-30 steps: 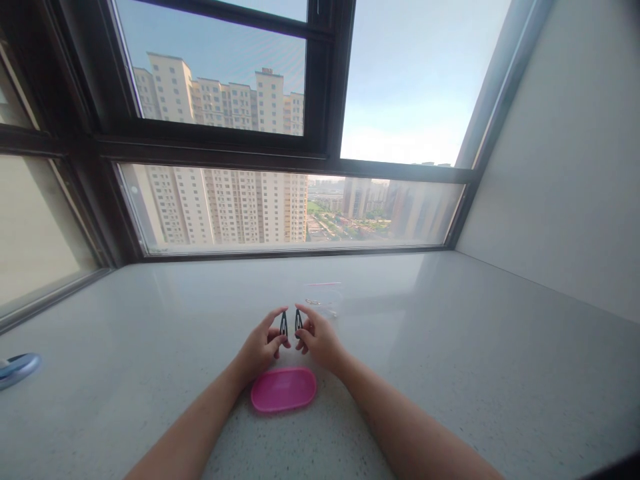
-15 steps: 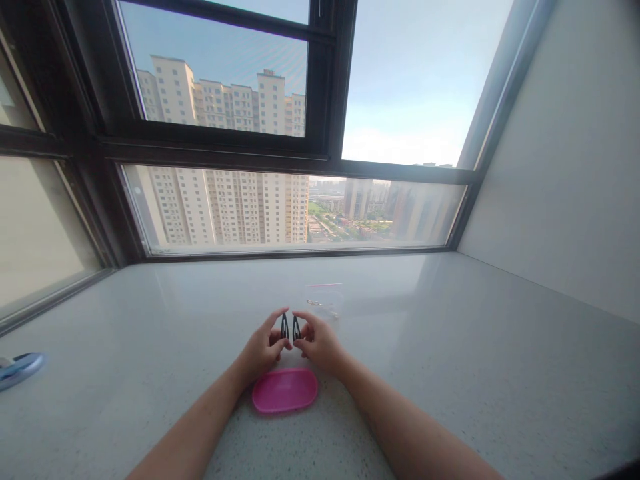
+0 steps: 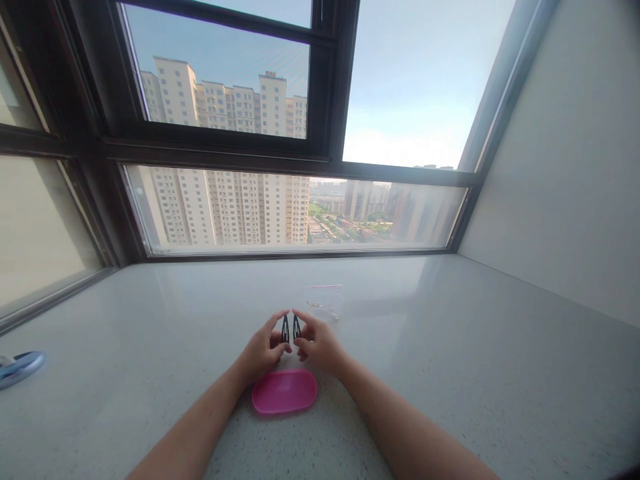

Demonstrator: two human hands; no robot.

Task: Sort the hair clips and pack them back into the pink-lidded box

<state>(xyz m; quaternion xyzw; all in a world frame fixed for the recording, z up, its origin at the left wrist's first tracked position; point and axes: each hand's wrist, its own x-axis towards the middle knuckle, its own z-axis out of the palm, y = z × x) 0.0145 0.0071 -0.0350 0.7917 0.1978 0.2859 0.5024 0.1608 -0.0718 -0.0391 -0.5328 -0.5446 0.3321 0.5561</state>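
My left hand (image 3: 263,350) pinches a small black snap hair clip (image 3: 285,329) upright between thumb and forefinger. My right hand (image 3: 319,343) pinches a second black hair clip (image 3: 297,327) the same way. The two clips stand side by side, almost touching, above the pale stone sill (image 3: 450,347). A pink oval lid or dish (image 3: 285,392) lies on the sill just below both hands, between my forearms. A small clear zip bag (image 3: 325,301) with a pink strip lies just beyond my right hand.
A blue object (image 3: 20,367) sits at the far left edge of the sill. Dark window frames (image 3: 300,160) close off the back, and a pale wall (image 3: 575,167) rises on the right.
Both hands have drawn slightly closer together, bringing the two clips nearer each other. Otherwise the scene is the same.
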